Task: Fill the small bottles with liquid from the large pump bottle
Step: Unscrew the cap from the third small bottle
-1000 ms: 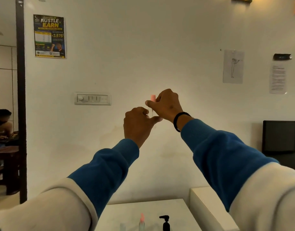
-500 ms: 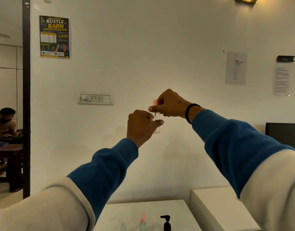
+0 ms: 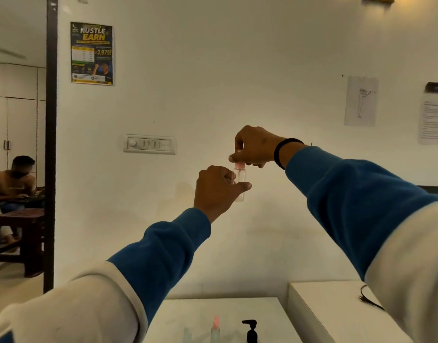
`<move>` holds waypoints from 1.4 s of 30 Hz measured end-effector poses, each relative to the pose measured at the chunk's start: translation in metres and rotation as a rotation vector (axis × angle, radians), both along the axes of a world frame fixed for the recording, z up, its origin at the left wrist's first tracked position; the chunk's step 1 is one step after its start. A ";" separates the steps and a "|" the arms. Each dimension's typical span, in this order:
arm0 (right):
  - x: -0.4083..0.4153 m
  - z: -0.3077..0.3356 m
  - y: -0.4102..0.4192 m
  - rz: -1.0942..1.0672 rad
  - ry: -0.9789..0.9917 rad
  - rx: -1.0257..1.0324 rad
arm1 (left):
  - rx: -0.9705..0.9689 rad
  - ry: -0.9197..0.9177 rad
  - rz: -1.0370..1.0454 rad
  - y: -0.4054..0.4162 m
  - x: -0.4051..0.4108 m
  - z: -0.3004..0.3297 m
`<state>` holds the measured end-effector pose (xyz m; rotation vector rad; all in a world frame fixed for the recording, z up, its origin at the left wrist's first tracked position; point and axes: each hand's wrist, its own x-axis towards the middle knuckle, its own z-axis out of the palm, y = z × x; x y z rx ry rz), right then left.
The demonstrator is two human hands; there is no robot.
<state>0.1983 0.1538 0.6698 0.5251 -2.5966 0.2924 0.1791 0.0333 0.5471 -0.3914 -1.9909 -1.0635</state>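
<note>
Held up in front of the wall is a small clear bottle (image 3: 240, 180). My left hand (image 3: 216, 189) grips its body, thumb across the front. My right hand (image 3: 253, 148) pinches the pink cap (image 3: 239, 165) on top of it from above. Down at the bottom edge, on the white table (image 3: 237, 310), stand the black pump head of the large pump bottle (image 3: 250, 330), a small bottle with a pink cap (image 3: 215, 329) to its left, and a faint clear bottle (image 3: 187, 335) further left.
A second white surface (image 3: 331, 300) with a dark cable (image 3: 367, 299) lies to the right of the table. On the wall are a switch panel (image 3: 149, 144), a poster and papers. A seated person (image 3: 13, 184) is at a dark table beyond the doorway on the left.
Both hands have dropped slightly and the bottle now shows more plainly between them. My right hand has shifted onto the pink cap from above. The camera has panned a little left.
</note>
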 end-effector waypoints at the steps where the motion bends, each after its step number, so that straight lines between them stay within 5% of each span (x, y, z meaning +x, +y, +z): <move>1: 0.000 0.001 -0.001 0.010 -0.037 0.005 | 0.007 -0.006 -0.005 0.000 0.000 0.000; 10: -0.005 0.002 -0.002 -0.028 -0.026 0.045 | 0.012 0.005 0.003 -0.001 -0.005 -0.001; 16: -0.002 0.004 -0.003 0.062 -0.187 0.035 | 0.014 -0.009 0.012 -0.002 -0.008 -0.008; 21: -0.006 -0.001 -0.002 -0.088 -0.053 0.023 | 0.003 -0.016 0.017 -0.004 -0.008 -0.011; 42: -0.004 -0.007 0.001 0.060 -0.236 -0.026 | 0.056 -0.069 -0.031 -0.002 -0.006 -0.020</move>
